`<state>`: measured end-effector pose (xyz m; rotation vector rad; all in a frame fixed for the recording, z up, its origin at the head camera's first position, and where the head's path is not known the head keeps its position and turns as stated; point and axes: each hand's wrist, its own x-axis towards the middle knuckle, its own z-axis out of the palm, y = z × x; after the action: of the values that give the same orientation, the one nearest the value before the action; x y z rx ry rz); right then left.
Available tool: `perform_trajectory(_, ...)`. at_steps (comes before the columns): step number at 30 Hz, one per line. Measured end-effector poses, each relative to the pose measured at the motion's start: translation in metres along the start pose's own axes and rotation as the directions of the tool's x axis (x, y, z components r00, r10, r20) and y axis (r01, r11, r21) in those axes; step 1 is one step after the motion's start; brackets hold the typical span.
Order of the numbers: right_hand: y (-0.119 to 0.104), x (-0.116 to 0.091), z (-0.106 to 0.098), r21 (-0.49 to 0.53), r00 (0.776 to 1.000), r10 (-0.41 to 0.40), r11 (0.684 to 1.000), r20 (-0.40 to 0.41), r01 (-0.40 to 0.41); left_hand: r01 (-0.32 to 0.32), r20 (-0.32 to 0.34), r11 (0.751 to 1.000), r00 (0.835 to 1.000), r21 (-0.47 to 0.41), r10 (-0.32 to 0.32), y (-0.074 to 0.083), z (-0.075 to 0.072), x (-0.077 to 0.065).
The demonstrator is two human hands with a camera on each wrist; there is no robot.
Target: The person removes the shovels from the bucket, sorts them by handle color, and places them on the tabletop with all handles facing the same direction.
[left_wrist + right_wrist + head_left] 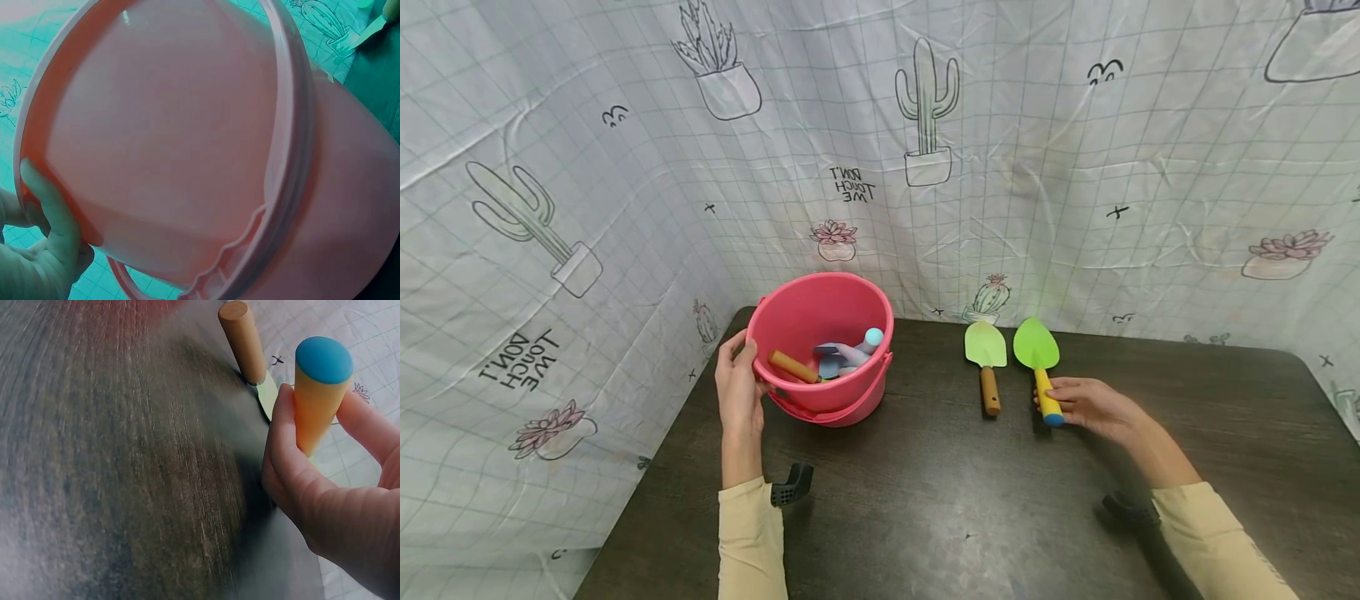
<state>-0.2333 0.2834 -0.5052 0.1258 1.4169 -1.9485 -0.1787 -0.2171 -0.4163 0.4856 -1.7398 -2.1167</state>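
A pink bucket (820, 304) stands tilted on the left of the dark table, its mouth turned toward me. My left hand (739, 379) grips its rim at the left, thumb over the edge in the left wrist view. Inside lie a wooden handle (793, 367) and a pale blue and lilac toy tool (850, 354), partly hidden by the wall. On the right, my right hand (1093, 407) pinches the yellow, blue-ended handle of a green toy trowel (1036, 343). Left of it lies a second trowel (985, 346) with a pale green blade and wooden handle.
The dark wooden table (925, 500) meets a white cloth (1037, 208) printed with cacti behind and at the left. The bucket's pink carrying handle (850, 412) hangs down its front. A black wrist mount (793, 485) sits at my left sleeve.
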Motion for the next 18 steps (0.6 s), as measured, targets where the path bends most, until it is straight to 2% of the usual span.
perform_trajectory(3, 0.0, 0.0008, 0.0009, -0.033, 1.0, 0.009, 0.999, -0.017, -0.009, 0.001, -0.003, 1.0, 1.0, 0.002, -0.001, 0.0001, 0.0, 0.0002)
perform_trajectory(8, -0.0006, 0.0002, 0.0022, -0.027, 0.999, 0.019, 0.999, -0.034, -0.02, 0.002, -0.004, 1.0, 1.0, 0.007, -0.002, 0.0002, -0.0001, -0.0001)
perform_trajectory(18, -0.0026, -0.0018, 0.0028, -0.035, 1.0, -0.003, 0.999, -0.018, 0.002, -0.006, -0.008, 1.0, 1.0, -0.001, 0.006, 0.0007, 0.0001, 0.0001)
